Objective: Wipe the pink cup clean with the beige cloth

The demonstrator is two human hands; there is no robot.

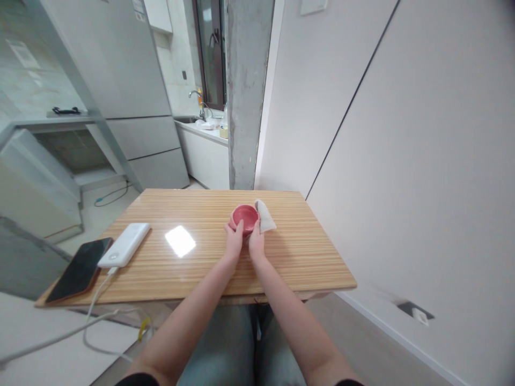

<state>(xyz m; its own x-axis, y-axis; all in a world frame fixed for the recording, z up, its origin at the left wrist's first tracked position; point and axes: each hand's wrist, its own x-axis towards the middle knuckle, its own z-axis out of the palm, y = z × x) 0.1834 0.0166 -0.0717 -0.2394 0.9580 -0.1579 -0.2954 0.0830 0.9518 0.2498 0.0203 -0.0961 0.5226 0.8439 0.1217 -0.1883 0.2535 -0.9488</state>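
A small pink bowl (245, 215) is held between my two hands over the wooden table, its open top tilted toward me. My left hand (234, 238) grips its left side, with the thumb at the near rim. On the right side, my right hand (256, 241) is closed around a white cloth (265, 217) that presses against the bowl's outer wall. Part of the cloth sticks out to the right. The fingers beneath and behind the bowl are hidden.
On the wooden table (209, 273), a white power bank (125, 245) lies partly over a dark phone (80, 268) at the left. A white cable (96, 295) runs from it off the near edge. A wall (382, 161) stands along the right.
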